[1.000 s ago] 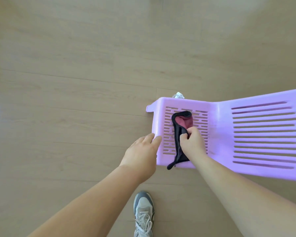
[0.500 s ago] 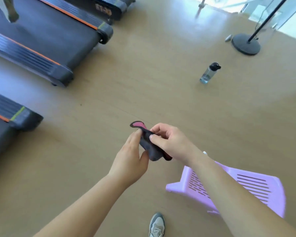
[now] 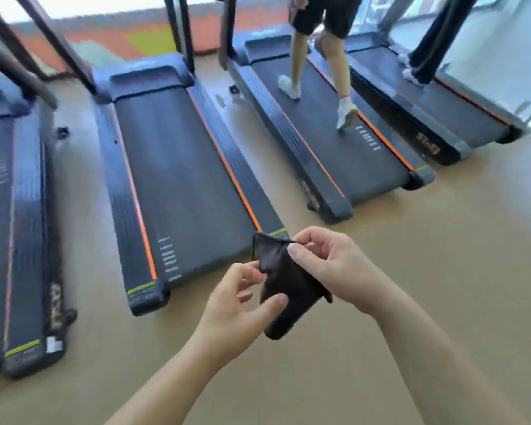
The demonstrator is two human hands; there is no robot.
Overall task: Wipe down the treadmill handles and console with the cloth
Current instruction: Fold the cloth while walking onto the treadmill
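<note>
Your left grip (image 3: 233, 305) and right grip (image 3: 328, 268) both pinch the dark cloth (image 3: 285, 289), which hangs bunched in the air over the floor, just off the rear end of the empty treadmill (image 3: 178, 167). Spread it into a flat pad across your fingers before stepping up. The handles and console lie out of view, so wiping hasn't begun.

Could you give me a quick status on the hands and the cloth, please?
Left hand and right hand both pinch the dark cloth. Unoccupied treadmill directly ahead. Console not in view.
</note>
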